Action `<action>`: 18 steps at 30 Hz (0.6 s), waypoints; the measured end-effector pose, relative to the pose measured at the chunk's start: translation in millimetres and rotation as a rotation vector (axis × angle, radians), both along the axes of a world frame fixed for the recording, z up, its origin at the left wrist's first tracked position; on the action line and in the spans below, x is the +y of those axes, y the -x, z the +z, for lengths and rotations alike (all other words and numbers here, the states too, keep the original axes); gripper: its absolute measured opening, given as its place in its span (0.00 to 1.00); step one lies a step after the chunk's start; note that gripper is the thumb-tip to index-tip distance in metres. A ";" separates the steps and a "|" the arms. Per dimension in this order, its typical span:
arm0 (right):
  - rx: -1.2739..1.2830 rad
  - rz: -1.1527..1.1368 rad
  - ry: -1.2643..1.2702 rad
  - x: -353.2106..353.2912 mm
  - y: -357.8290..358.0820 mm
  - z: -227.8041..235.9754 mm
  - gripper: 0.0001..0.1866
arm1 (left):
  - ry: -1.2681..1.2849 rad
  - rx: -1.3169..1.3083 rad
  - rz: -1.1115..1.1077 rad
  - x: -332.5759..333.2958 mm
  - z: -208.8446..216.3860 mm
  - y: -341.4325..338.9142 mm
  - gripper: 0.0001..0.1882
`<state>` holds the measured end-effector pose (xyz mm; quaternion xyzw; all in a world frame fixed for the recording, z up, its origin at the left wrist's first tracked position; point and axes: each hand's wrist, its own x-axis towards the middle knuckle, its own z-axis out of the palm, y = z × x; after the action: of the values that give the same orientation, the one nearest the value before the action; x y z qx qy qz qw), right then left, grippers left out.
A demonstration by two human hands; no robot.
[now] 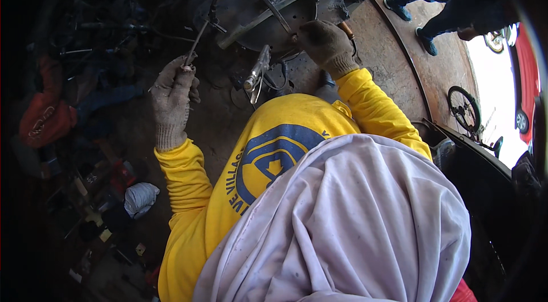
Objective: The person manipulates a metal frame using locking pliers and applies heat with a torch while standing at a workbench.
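Note:
My left hand [175, 88], in a grey-brown work glove, is closed around a thin metal rod [197, 42] that points up toward the worktable. The rod's far tip meets or overlaps a curved metal piece; I cannot tell which. My right hand [327, 44], gloved alike, is closed at the table's near edge, beside the end of a narrow metal bar [267, 2]. What its fingers hold, if anything, is hidden. Behind it an orange-brown handle [346, 29] sticks out. Between my hands, a shiny metal plier-like clamp [258, 71] juts from the table edge toward me.
The dark metal worktable [228, 8] carries bars and curved rods. Another person in a red-orange top [48, 116] is at the left among clutter. At the upper right, a person in dark trousers [425, 2] stands or walks. A bicycle [463, 109] and red car [526, 74] lie beyond.

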<state>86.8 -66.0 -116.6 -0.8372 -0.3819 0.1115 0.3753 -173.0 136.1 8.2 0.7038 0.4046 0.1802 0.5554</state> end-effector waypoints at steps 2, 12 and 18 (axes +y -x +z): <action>-0.041 0.084 0.132 6.8 -10.8 2.1 0.22 | -0.058 -0.015 0.085 -8.8 18.6 -4.4 0.14; 0.548 -0.024 -0.202 -55.3 -72.0 -23.9 0.15 | -0.127 -0.188 0.169 -82.8 104.9 -63.7 0.22; 0.554 -0.274 -0.110 -118.4 -128.3 -102.5 0.14 | -0.117 -0.089 0.160 -127.4 97.0 -121.6 0.20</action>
<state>215.1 -184.4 -219.1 -0.7970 -0.1542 0.2632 0.5213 -51.4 8.7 105.2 0.6918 0.4234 0.2782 0.5146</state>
